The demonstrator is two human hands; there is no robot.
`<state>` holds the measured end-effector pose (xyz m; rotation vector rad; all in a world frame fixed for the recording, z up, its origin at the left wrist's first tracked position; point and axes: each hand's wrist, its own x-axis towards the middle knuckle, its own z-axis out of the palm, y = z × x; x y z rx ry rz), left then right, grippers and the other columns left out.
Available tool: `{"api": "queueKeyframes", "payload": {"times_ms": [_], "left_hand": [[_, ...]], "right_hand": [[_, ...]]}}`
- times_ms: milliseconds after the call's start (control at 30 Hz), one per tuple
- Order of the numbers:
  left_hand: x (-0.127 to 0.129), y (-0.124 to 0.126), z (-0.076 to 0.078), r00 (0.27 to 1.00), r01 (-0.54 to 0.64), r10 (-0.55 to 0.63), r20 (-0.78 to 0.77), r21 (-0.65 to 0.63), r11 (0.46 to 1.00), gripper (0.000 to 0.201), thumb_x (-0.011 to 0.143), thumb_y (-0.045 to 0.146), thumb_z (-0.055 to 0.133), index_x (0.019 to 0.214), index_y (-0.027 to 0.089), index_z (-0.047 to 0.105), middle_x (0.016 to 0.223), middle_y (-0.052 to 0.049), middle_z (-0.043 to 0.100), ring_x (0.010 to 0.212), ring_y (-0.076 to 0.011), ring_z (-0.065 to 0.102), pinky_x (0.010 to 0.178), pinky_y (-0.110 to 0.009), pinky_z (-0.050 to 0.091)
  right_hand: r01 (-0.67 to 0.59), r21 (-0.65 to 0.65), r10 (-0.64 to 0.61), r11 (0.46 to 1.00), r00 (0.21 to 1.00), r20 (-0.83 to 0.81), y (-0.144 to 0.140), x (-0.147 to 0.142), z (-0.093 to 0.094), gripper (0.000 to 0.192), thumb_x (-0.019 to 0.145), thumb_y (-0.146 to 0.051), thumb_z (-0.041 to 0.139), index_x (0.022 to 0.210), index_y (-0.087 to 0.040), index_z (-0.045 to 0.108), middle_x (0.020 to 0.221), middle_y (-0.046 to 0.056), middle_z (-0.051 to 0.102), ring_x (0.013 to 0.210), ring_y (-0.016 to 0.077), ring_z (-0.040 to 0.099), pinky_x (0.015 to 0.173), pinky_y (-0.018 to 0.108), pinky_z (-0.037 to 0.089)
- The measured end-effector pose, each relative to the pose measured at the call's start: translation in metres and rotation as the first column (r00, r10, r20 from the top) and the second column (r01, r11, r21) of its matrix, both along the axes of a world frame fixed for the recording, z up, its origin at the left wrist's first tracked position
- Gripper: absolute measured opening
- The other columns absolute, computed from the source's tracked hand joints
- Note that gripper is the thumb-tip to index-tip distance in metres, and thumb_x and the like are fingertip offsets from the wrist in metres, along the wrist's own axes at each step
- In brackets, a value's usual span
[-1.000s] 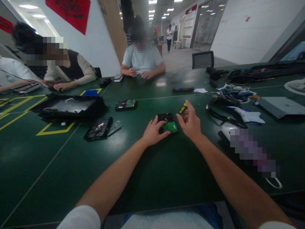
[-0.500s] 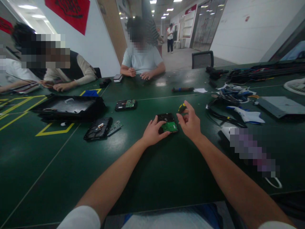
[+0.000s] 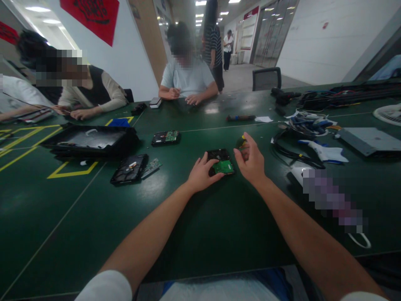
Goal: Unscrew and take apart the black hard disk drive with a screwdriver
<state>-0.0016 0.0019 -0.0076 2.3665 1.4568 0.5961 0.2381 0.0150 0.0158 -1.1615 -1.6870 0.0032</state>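
Observation:
A hard drive (image 3: 224,167) with a green circuit board lies on the green table in front of me. My left hand (image 3: 204,172) grips its near left side, thumb along the near edge and fingers over the casing. Just right of the drive, my right hand (image 3: 251,161) is raised with curled fingers around a yellow-and-black screwdriver (image 3: 241,143). Only part of its handle shows; the shaft cannot be made out.
Left of me are another hard drive (image 3: 166,137), an opened drive casing (image 3: 129,169), a loose circuit board (image 3: 151,168) and a black tray (image 3: 90,140). Cables (image 3: 308,123), a metal box (image 3: 371,140) and a pouch (image 3: 332,200) lie right. People sit across the table.
The screwdriver handle has turned in my right hand and shows less yellow. My left hand and the hard drive stay in place. A standing person in the background has moved right.

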Motion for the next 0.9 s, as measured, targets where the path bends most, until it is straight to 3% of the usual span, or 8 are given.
{"api": "queueKeyframes", "payload": {"times_ms": [167,367,533,700,900], "left_hand": [[0.000,-0.001,0.002,1.000,-0.005,0.006,0.010,-0.012,1.000,0.070,0.095,0.069,0.066,0.152,0.028,0.060,0.177,-0.016,0.035,0.168,-0.0380,0.021,0.134,-0.061,0.026],[-0.001,-0.001,0.002,1.000,-0.008,0.008,0.013,-0.023,1.000,0.070,0.095,0.069,0.067,0.152,0.029,0.059,0.178,-0.017,0.033,0.169,-0.0381,0.020,0.133,-0.063,0.026],[0.000,0.000,-0.001,1.000,-0.008,0.009,0.022,-0.011,1.000,0.070,0.095,0.069,0.067,0.151,0.029,0.060,0.178,-0.017,0.032,0.168,-0.0394,0.022,0.134,-0.061,0.025],[0.000,0.000,-0.002,1.000,-0.015,0.015,0.020,-0.016,1.000,0.070,0.095,0.070,0.066,0.152,0.029,0.060,0.179,-0.017,0.031,0.168,-0.0395,0.022,0.134,-0.061,0.026],[-0.001,-0.002,0.002,1.000,-0.013,0.014,0.021,-0.028,1.000,0.070,0.095,0.071,0.066,0.152,0.031,0.059,0.179,-0.014,0.031,0.167,-0.0401,0.024,0.134,-0.062,0.026]], "right_hand": [[0.027,0.019,-0.026,0.999,1.000,-0.016,-0.006,-0.001,0.015,0.055,0.106,-0.044,0.055,0.159,-0.028,0.051,0.136,0.016,0.065,0.093,0.0256,0.070,0.083,0.047,0.067],[0.040,-0.042,-0.045,0.998,0.990,-0.130,-0.004,-0.003,0.026,0.045,0.109,-0.052,0.049,0.145,-0.027,0.062,0.131,0.013,0.071,0.094,0.0249,0.074,0.076,0.040,0.065],[-0.016,-0.135,-0.018,0.991,0.969,-0.247,0.003,-0.007,0.039,0.039,0.107,-0.055,0.052,0.129,-0.026,0.065,0.112,0.007,0.077,0.082,0.0209,0.074,0.073,0.036,0.062],[-0.040,-0.101,0.016,0.994,0.974,-0.227,0.007,-0.007,0.056,0.028,0.101,-0.044,0.062,0.118,-0.024,0.069,0.104,0.006,0.077,0.082,0.0213,0.072,0.078,0.037,0.060],[-0.007,-0.172,-0.014,0.985,0.993,-0.118,0.011,0.001,0.078,0.017,0.092,-0.036,0.065,0.100,-0.024,0.076,0.095,0.006,0.077,0.079,0.0224,0.070,0.080,0.039,0.058]]}}
